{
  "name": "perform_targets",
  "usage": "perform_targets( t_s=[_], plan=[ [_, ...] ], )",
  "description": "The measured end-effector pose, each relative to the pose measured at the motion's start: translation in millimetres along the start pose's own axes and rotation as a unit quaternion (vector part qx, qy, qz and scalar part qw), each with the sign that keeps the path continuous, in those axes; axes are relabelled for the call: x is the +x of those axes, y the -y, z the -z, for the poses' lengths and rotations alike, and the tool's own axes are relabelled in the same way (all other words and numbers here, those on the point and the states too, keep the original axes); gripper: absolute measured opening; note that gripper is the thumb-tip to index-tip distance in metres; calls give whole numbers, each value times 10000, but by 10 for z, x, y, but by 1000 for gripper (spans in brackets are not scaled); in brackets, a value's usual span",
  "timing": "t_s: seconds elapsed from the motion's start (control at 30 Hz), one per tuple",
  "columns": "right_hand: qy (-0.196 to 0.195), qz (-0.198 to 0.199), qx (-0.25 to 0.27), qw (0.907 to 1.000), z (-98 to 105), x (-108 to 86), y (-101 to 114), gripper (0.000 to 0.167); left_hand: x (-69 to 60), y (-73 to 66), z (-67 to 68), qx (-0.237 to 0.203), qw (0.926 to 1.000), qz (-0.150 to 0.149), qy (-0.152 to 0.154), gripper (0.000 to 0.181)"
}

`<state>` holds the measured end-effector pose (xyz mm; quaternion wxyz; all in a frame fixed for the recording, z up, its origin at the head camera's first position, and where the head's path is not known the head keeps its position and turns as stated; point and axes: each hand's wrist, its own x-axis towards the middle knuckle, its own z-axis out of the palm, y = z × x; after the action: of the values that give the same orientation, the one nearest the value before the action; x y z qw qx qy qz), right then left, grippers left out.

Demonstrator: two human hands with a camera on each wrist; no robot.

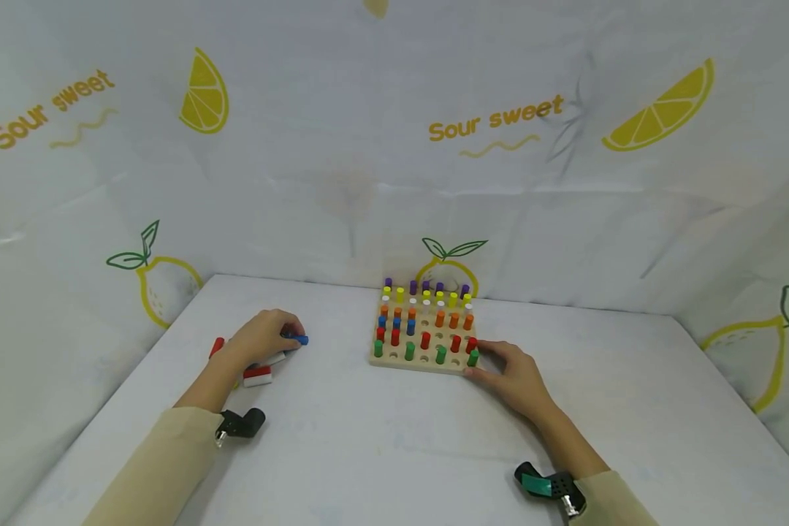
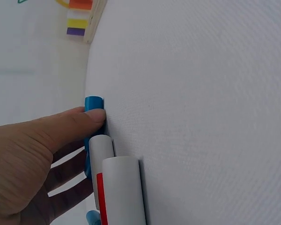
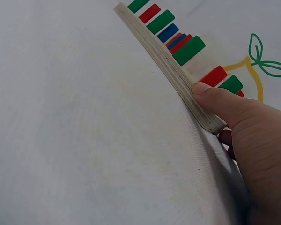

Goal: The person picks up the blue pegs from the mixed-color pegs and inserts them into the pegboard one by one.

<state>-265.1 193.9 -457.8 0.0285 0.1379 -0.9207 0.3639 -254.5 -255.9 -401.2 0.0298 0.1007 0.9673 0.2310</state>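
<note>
My left hand point(image 1: 263, 338) pinches a blue peg point(image 2: 93, 104) between thumb and fingers, down at the table surface on the left. Beside it lie white pegs point(image 2: 124, 192), and red pegs point(image 1: 258, 372) are close by, partly covered by the hand. A wooden pegboard point(image 1: 397, 362) stands at the table's back middle, with rows of green, red, blue, orange, white, yellow and purple pegs upright and some bare holes. Gripping its near right corner is my right hand point(image 1: 516, 376), the thumb on the front edge point(image 3: 161, 56) and the fingers behind.
White cloth with lemon prints rises behind the table point(image 1: 368, 446). A separate red peg point(image 1: 218, 346) lies left of the left hand. Black wrist cameras are strapped to both wrists, the left device point(image 1: 242, 423) and the right device point(image 1: 549, 483).
</note>
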Motion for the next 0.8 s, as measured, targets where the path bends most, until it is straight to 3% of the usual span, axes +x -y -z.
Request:
perform_targets(
  t_s=[0.23, 0.43, 0.8],
  plan=[
    [-24, 34, 46, 10000, -5, -1, -4, 67, -5, -37, 28, -184, 9998, -20, -87, 17],
    [-49, 123, 57, 9999, -1, 11, 7, 65, 40, -128, 11, -550, 9974, -399, -219, 31],
    [-47, 128, 110, 9998, 10, -5, 26, 63, 204, -565, -99, -1018, 9926, -632, -200, 31]
  ],
)
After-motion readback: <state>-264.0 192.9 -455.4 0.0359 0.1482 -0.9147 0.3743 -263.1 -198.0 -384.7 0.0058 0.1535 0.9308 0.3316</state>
